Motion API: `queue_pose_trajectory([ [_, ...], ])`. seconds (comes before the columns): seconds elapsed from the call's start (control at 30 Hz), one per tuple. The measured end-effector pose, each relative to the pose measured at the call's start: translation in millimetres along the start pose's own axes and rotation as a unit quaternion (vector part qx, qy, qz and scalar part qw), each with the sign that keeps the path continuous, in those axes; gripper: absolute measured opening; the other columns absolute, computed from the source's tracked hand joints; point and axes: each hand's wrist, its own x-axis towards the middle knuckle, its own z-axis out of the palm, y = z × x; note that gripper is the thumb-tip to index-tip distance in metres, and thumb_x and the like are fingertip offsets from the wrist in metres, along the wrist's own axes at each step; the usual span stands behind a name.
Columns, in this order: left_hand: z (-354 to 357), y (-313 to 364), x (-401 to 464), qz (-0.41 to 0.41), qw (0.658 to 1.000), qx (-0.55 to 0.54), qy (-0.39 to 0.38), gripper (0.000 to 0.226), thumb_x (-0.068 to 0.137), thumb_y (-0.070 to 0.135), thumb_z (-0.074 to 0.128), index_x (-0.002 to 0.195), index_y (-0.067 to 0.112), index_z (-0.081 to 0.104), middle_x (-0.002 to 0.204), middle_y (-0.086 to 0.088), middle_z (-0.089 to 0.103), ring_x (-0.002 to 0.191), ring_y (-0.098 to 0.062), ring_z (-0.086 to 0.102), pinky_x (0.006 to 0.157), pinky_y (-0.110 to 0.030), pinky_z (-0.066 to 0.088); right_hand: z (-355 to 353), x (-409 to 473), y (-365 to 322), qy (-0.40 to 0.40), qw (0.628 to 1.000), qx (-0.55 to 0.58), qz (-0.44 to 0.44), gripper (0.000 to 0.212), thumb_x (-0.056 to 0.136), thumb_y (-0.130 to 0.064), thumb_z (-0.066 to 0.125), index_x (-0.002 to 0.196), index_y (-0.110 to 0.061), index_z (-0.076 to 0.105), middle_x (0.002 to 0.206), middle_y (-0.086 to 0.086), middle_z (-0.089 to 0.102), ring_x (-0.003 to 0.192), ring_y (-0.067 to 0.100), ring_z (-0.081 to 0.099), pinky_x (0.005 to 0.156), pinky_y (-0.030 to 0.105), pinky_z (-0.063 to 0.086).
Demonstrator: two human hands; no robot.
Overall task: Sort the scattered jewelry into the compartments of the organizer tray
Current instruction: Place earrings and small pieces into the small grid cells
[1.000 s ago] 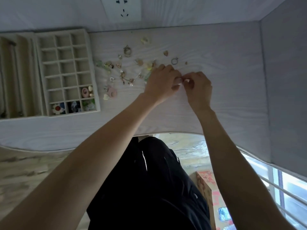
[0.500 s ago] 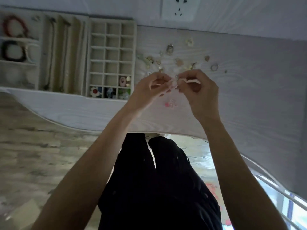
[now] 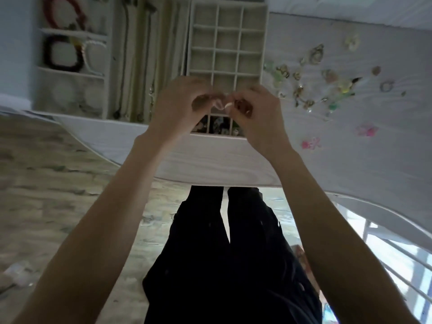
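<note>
Jewelry (image 3: 311, 90) lies scattered on the white wood-grain table (image 3: 210, 160) toward its right side, well right of the organizer tray (image 3: 228, 52): small gold, green and pale pieces in a loose cluster, a ring (image 3: 387, 86) at the cluster's right margin, and two pink pieces (image 3: 311, 144) apart from the rest, nearer the table's front edge. The organizer tray, a grid of small square compartments, sits at the back of the table; most visible compartments hold nothing that can be made out, while the row nearest the front edge contains several dark and coloured items (image 3: 218, 127), partly hidden by the hands. Left of it stands a tray of long narrow channels holding necklaces (image 3: 126, 66), and further left a section with a red bracelet (image 3: 62, 12), a dark bracelet (image 3: 62, 53) and a white beaded bracelet (image 3: 94, 54). Left hand (image 3: 180, 106) and right hand (image 3: 257, 113) are raised together above the front part of the organizer tray, fingertips meeting; each grip is narrow, pinched on a small pale item (image 3: 223, 104) held between them, its type unclear owing to blur. Dark trousers (image 3: 224, 253) and the floor (image 3: 58, 183) show below the table's front edge.
</note>
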Motion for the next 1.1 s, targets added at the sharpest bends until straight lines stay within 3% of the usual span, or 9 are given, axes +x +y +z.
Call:
queue_pose_trajectory([
  [0.1, -5, -6, 9, 0.039, 0.997, 0.053, -0.029, 0.022, 0.092, 0.028, 0.06, 0.109, 0.021, 0.071, 0.102, -0.002, 0.067, 0.096, -0.022, 0.056, 0.078, -0.024, 0.036, 5, 0, -1, 0.013, 0.998, -0.06, 0.001, 0.018, 0.083, -0.012, 0.067, 0.101, -0.011, 0.071, 0.098, 0.001, 0.05, 0.076, 0.008, 0.046, 0.069, 0.011, 0.035],
  [0.2, -7, -13, 8, 0.059, 0.995, 0.084, -0.016, 0.024, 0.092, 0.022, 0.059, 0.114, 0.017, 0.067, 0.11, -0.007, 0.062, 0.104, -0.026, 0.055, 0.083, -0.027, 0.039, 2, -5, 0, 0.05, 0.995, -0.084, -0.006, 0.027, 0.084, -0.011, 0.064, 0.11, -0.012, 0.068, 0.108, 0.009, 0.054, 0.07, 0.004, 0.046, 0.072, 0.022, 0.045],
  [0.27, -8, -16, 4, 0.064, 0.993, 0.095, 0.016, 0.02, 0.093, 0.019, 0.057, 0.109, 0.015, 0.068, 0.107, -0.007, 0.061, 0.102, -0.025, 0.055, 0.085, -0.023, 0.037, -4, -8, 2, 0.08, 0.994, -0.08, -0.011, 0.025, 0.085, -0.008, 0.059, 0.107, -0.012, 0.068, 0.106, 0.008, 0.055, 0.063, -0.004, 0.045, 0.067, 0.005, 0.038],
  [0.33, -8, -17, -3, 0.073, 0.989, 0.123, 0.031, 0.02, 0.094, 0.02, 0.054, 0.105, 0.016, 0.07, 0.105, -0.005, 0.062, 0.099, -0.025, 0.055, 0.086, -0.024, 0.037, -6, -13, 3, 0.096, 0.991, -0.087, -0.014, 0.022, 0.084, -0.007, 0.056, 0.101, -0.012, 0.07, 0.103, 0.007, 0.056, 0.066, -0.008, 0.046, 0.061, 0.002, 0.033],
  [0.43, 0, -16, -10, 0.097, 0.981, 0.166, 0.034, 0.022, 0.092, 0.02, 0.052, 0.103, 0.017, 0.071, 0.103, -0.003, 0.065, 0.099, -0.029, 0.055, 0.087, -0.036, 0.041, -2, -13, 4, 0.107, 0.988, -0.105, -0.03, 0.019, 0.085, -0.012, 0.054, 0.094, -0.011, 0.071, 0.101, 0.008, 0.058, 0.074, 0.005, 0.05, 0.061, 0.009, 0.036],
  [0.57, 11, -11, -16, 0.117, 0.969, 0.213, 0.036, 0.024, 0.091, 0.022, 0.052, 0.104, 0.018, 0.071, 0.106, -0.002, 0.064, 0.104, -0.026, 0.043, 0.086, -0.036, 0.032, 10, -5, 2, 0.104, 0.979, -0.161, -0.068, 0.012, 0.084, -0.017, 0.06, 0.087, -0.013, 0.071, 0.098, 0.007, 0.058, 0.085, 0.023, 0.053, 0.057, 0.04, 0.051],
  [0.73, 11, -4, -14, 0.108, 0.958, 0.265, 0.032, 0.027, 0.091, 0.023, 0.046, 0.102, 0.021, 0.071, 0.104, 0.001, 0.064, 0.1, -0.023, 0.041, 0.08, -0.034, 0.026, 19, 11, -10, 0.095, 0.952, -0.271, -0.108, 0.007, 0.072, -0.011, 0.074, 0.07, -0.008, 0.069, 0.088, 0.012, 0.061, 0.081, 0.03, 0.058, 0.057, 0.028, 0.045],
  [0.93, 8, -4, -9, 0.173, 0.937, 0.301, 0.029, 0.026, 0.088, 0.021, 0.048, 0.091, 0.02, 0.073, 0.092, 0.009, 0.069, 0.092, -0.024, 0.056, 0.079, -0.034, 0.025, 19, 19, -11, 0.061, 0.897, -0.42, -0.122, 0.009, 0.065, -0.009, 0.075, 0.068, -0.012, 0.067, 0.08, 0.008, 0.061, 0.076, 0.027, 0.057, 0.065, 0.032, 0.043],
  [1.1, 13, -2, -12, 0.166, 0.936, 0.311, 0.027, 0.027, 0.094, 0.023, 0.043, 0.093, 0.016, 0.069, 0.095, 0.006, 0.068, 0.094, -0.023, 0.058, 0.082, -0.035, 0.023, 14, 22, -10, 0.056, 0.909, -0.399, -0.106, 0.01, 0.062, -0.01, 0.075, 0.067, -0.01, 0.067, 0.079, 0.01, 0.06, 0.079, 0.03, 0.057, 0.068, 0.034, 0.045],
])
